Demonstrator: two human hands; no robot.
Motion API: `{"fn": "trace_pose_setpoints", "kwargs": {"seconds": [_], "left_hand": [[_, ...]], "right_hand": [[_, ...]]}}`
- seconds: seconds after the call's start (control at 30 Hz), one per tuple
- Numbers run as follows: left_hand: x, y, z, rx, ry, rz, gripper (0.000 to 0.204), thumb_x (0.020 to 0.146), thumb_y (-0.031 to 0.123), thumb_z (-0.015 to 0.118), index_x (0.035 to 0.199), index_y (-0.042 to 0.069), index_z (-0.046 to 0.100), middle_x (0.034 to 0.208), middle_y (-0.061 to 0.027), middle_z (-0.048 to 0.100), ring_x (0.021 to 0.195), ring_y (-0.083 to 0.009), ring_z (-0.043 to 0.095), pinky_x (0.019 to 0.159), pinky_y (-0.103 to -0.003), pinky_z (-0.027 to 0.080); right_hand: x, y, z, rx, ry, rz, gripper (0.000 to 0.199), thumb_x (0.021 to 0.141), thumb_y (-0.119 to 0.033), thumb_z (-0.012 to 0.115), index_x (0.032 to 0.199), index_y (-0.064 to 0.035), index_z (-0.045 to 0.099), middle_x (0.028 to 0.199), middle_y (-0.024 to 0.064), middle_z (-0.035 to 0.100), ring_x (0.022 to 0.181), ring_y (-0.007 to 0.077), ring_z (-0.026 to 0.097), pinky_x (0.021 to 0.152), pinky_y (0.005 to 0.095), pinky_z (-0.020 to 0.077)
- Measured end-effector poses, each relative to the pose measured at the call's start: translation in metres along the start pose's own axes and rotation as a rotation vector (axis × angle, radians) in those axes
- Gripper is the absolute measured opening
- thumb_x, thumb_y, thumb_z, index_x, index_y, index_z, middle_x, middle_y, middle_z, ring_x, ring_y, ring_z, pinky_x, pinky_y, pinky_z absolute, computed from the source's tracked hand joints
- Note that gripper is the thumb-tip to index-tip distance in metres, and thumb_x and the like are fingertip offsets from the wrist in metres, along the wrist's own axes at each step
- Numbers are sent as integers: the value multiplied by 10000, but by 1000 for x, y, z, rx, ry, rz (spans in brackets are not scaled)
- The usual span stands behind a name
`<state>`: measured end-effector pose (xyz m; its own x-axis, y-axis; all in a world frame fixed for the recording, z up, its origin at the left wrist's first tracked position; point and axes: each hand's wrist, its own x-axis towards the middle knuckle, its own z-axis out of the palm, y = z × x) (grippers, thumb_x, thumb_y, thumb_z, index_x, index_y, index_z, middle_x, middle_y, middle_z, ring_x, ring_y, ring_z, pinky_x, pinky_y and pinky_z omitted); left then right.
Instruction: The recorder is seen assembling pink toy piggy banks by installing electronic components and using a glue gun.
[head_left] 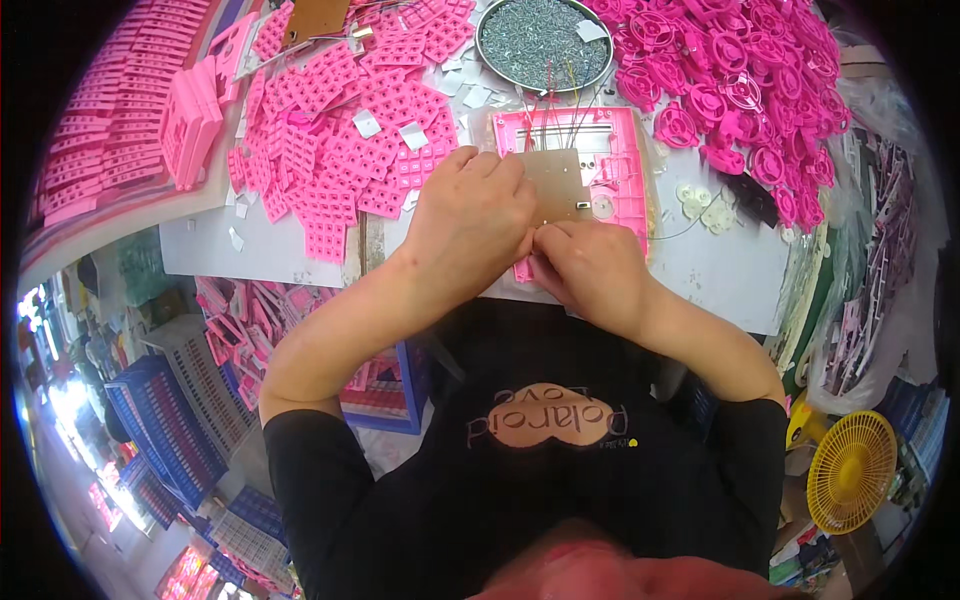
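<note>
A pink plastic housing (pixel 627 165) lies face down on the table in front of me, its ribbed inside showing. Over its middle is a brown circuit board (pixel 556 180), with thin red, dark and yellow wires running up from its far side. My left hand (pixel 472 222) is closed at the board's left edge, covering part of the housing. Close beside it, my right hand (pixel 597 268) has its fingers pinched together at the board's near edge. The fingertips of both hands nearly meet there, and whatever lies between the right fingers is hidden.
Beyond the housing stands a round tray (pixel 479 45) of small screws. Pink button pads (pixel 325 150) are heaped at left, with stacked pink panels (pixel 190 125) beside them. Magenta ring-shaped parts (pixel 735 60) pile up at right, near white discs (pixel 692 203). A yellow fan (pixel 851 472) is lower right.
</note>
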<state>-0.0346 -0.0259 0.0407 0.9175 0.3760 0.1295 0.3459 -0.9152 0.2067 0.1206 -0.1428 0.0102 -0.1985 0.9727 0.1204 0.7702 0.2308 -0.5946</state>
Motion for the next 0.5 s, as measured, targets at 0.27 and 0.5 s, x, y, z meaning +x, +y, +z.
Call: {"fn": "trace_pose_setpoints", "kwargs": {"seconds": [0.27,0.5], "left_hand": [[5,-6,2,127,-63,108,210,643,172,733,797,44,670,807,-61,657,787,-232,651,737,-345,522],[13,-9,-13,23,-175,108,141,728,156,746,820,65,690,833,-62,681,787,-254,665,784,-383,528]], "right_hand": [[1,2,-7,89,-52,24,125,806,-148,706,861,-78,618,703,75,652,640,291,661,554,420,506],[1,4,-20,43,-235,62,121,780,-125,697,830,-69,602,701,89,640,640,309,654,555,442,499]]}}
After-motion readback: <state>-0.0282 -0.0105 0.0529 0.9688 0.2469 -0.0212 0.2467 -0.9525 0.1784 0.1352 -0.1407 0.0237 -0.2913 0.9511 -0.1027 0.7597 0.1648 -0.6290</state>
